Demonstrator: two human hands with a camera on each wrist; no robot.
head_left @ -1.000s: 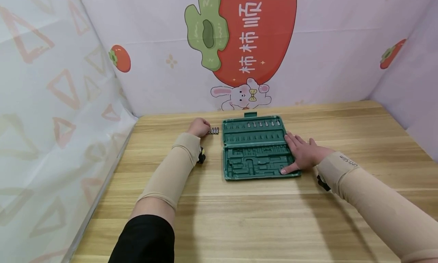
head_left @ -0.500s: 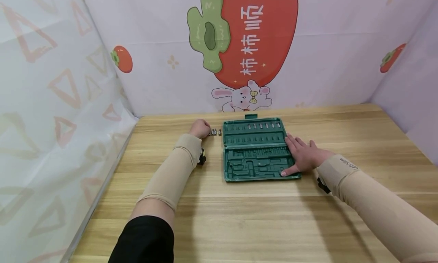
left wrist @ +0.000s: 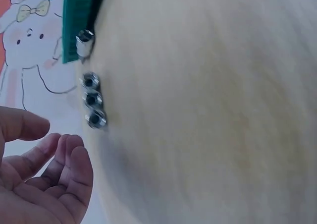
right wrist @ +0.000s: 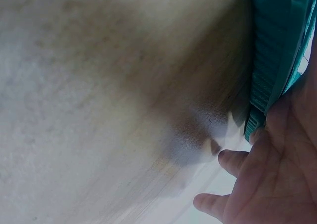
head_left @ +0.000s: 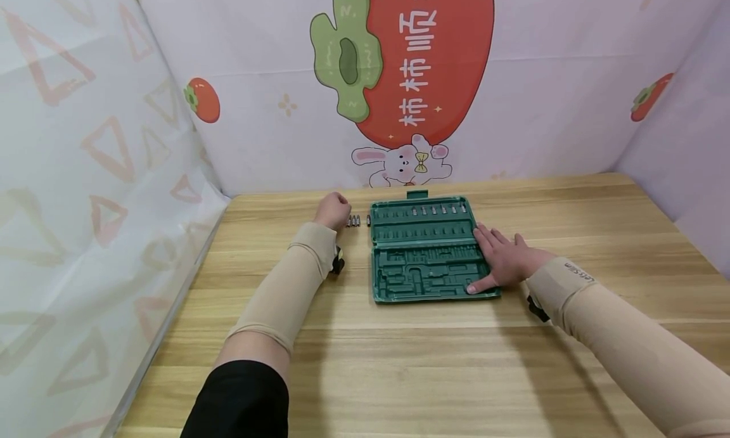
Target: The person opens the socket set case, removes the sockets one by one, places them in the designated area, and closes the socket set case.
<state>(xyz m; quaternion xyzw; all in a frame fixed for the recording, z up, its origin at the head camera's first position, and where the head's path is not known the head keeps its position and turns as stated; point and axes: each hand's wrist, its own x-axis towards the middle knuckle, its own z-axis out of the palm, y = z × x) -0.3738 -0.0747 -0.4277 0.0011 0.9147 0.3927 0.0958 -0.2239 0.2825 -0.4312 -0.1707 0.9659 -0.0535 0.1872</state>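
My left hand (head_left: 333, 211) hovers beside a short row of small metal sockets (left wrist: 92, 99) at the left of the green case. Its fingers (left wrist: 74, 172) are loosely bent, with a gap to the thumb and nothing between them. Another socket (left wrist: 85, 44) sits apart from the row, right at the case's left side. The green socket case (head_left: 422, 243) lies unfolded flat, several sockets (head_left: 434, 210) lined up in its top row and its lower moulded half bare. My right hand (head_left: 509, 258) rests spread on the case's right edge, thumb on the lower corner.
The wooden table (head_left: 399, 368) runs up to a white backdrop (head_left: 256, 146) with persimmon and rabbit prints. A white patterned cloth (head_left: 114, 235) hangs along the left edge. A green latch tab (head_left: 417, 194) sticks out at the case's far side.
One socket has shifted right, away from the row and up to the case. My left hand has lifted slightly away from the sockets. My right hand keeps its place on the case.
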